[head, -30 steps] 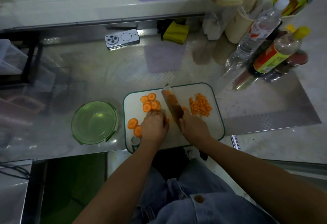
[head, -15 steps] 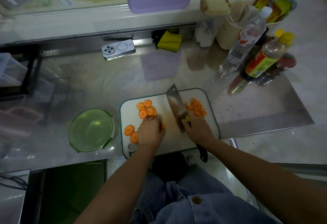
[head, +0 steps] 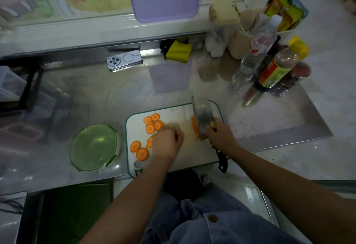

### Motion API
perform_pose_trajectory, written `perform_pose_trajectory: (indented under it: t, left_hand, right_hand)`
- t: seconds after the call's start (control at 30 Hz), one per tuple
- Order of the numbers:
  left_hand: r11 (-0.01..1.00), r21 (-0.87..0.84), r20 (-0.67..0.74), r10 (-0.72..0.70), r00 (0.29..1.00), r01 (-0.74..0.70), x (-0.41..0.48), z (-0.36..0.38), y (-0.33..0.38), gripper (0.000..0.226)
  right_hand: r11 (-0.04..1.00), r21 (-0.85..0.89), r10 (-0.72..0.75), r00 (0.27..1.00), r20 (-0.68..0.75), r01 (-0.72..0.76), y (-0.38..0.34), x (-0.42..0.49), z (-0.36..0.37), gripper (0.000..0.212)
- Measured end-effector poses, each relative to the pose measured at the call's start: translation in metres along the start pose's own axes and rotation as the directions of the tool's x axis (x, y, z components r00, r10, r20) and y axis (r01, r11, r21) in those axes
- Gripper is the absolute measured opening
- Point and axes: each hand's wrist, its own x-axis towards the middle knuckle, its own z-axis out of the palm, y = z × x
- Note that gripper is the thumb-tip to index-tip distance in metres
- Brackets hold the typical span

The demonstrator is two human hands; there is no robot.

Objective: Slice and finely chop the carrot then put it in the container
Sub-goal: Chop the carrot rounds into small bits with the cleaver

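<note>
Plainly, the right hand (head: 219, 136) gripped the cleaver (head: 202, 117) high up, with fingers wrapped where the blade met the handle. Only the black end of the handle stuck out below the wrist. The blade stood over the far right part of the cutting board (head: 192, 157) and was smeared by motion blur. It hid most of the chopped carrot (head: 195, 128), which showed only as an orange strip along the blade's left edge.

The left hand (head: 167, 142) lay knuckles-up on the board just left of the blade. Its fingers were curled under and blurred, so I could not tell whether they pinched anything.

The carrot slices (head: 152, 123) lay on the left half of the board. About five overlapped in a far cluster, two sat side by side near the left rim, and at least one more was half covered by the left hand.

One green container (head: 94, 147) stood on the counter (head: 77, 99) just left of the board. Farther back lay one phone (head: 124, 60) and one yellow cloth (head: 179, 51). A clear bottle (head: 258, 51) and a yellow-capped bottle (head: 279, 66) leaned at the far right, with the dark jars behind them too dim to count.
</note>
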Motion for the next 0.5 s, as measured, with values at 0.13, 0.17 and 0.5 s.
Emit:
perform_pose_trajectory:
  t: [0.13,0.17,0.5]
  left_hand:
    - [0.993,-0.054,-0.029,0.101,0.995,-0.102,0.007,0.008,0.021,0.015]
    - [0.983,-0.06,-0.039,0.169,0.985,-0.171,0.008,0.012,0.025,0.017]
    - [0.931,0.153,-0.007,0.337,0.941,-0.332,0.012,0.037,0.04,0.06]
  right_hand:
    - [0.985,0.146,0.095,0.996,0.002,-0.094,-0.001,-0.006,-0.008,0.011]
    - [0.978,0.177,0.109,0.994,0.0,-0.108,0.0,-0.006,-0.01,0.009]
    - [0.923,0.346,0.201,0.978,-0.062,-0.168,-0.001,-0.002,-0.02,0.008]
